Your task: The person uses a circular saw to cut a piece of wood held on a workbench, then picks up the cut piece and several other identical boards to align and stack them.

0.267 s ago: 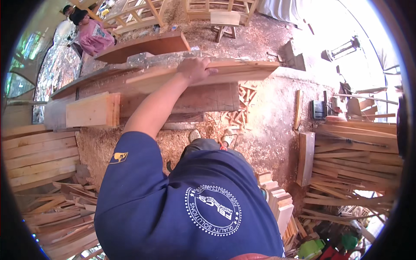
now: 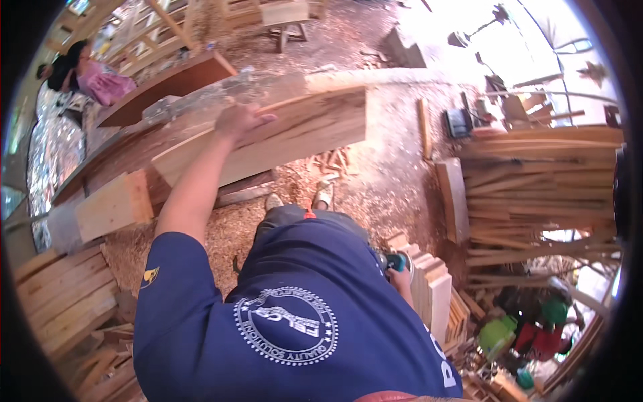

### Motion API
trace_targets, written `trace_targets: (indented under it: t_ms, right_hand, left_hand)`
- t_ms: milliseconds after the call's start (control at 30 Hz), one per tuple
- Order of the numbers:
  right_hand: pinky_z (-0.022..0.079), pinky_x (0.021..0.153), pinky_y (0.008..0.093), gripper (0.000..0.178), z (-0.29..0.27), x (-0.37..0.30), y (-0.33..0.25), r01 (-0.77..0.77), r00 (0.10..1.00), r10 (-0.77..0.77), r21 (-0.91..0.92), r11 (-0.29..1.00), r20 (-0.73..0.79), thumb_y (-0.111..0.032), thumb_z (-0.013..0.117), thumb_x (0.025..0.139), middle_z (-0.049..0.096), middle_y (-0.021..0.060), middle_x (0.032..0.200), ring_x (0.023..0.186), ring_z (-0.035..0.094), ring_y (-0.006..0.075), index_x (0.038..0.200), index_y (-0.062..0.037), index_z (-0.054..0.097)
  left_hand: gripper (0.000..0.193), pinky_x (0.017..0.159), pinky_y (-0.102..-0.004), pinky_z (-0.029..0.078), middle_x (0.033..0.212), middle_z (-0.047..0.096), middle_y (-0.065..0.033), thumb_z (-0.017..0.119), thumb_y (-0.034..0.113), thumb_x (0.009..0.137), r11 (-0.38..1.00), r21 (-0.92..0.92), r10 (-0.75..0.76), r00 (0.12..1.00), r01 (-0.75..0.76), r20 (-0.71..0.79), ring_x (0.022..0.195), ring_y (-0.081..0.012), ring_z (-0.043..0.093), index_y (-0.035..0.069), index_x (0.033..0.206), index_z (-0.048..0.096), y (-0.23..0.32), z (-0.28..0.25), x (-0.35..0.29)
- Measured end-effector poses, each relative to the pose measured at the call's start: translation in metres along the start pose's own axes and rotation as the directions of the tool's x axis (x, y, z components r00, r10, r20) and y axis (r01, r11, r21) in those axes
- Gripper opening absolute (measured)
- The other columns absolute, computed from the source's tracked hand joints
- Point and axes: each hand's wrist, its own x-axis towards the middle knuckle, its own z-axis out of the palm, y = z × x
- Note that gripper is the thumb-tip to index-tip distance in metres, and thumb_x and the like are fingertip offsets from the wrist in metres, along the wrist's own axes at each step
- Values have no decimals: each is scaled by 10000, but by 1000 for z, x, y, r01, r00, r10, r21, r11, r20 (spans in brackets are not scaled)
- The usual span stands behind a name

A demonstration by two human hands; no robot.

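1. Left hand (image 2: 240, 120) lies flat on the top plank (image 2: 281, 137), fingers spread, palm down. It presses rather than wraps, so no closed grasp.
2. Against the frame 0.3 s ago, the plank's right end sits shorter and nearer the body line. It looks slid or swung left along the stack, though head tilt may account for part of that.
3. The hand keeps the same spot on the plank, so it travelled with the board rather than sliding over it.
4. The plank rests on the bench (image 2: 127, 157), across other boards, with its right end overhanging the sawdust floor (image 2: 388, 167).
5. Right hand (image 2: 400, 276) hangs low by the hip, closed on a teal tool (image 2: 396, 262). Only a bit of it shows, so I cannot tell what kind. It was hidden in the earlier frame.
6. Judgement: the board is being positioned with one hand, the tool kept ready and well apart from it.
7. Around: a block (image 2: 114, 204) at the bench's left end, slat piles (image 2: 536, 181) on the right, a stack (image 2: 63, 295) lower left, another person (image 2: 94, 77) far upper left.
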Motion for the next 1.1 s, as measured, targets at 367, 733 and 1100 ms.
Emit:
trace_targets:
  t_ms: [367, 733, 1100]
  right_hand:
    - [530, 604, 362, 229, -13, 48, -18, -6, 998, 11, -77, 997, 59, -93, 732, 724, 679, 81, 743, 636, 661, 193, 942, -26, 707]
    - [555, 823, 427, 305, -24, 72, -132, 407, 913, -409, -95, 908, 3, -105, 714, 727, 753, 184, 887, 841, 737, 340, 1019, -21, 744]
    - [503, 707, 309, 250, -34, -13, -290, 519, 842, -539, 292, 803, -13, -125, 740, 833, 678, 31, 817, 745, 583, 108, 1039, 11, 710]
  left_hand:
    - [650, 1123, -468, 455, 1397, 641, -165, 704, 526, 915, 978, -97, -186, 982, 186, 5, 1302, -350, 602, 163, 1443, 597, 18, 49, 43]
    - [1308, 1237, -663, 226, 1751, 11, -147, 900, 572, 700, 720, -93, -635, 706, 688, 313, 1593, -451, -20, 219, 1685, 115, 28, 56, -37]
    - [1431, 1198, -767, 73, 1753, 10, -149, 923, 625, 629, 717, 7, -661, 677, 697, 324, 1572, -511, -66, 77, 1666, 101, -55, 84, -54]
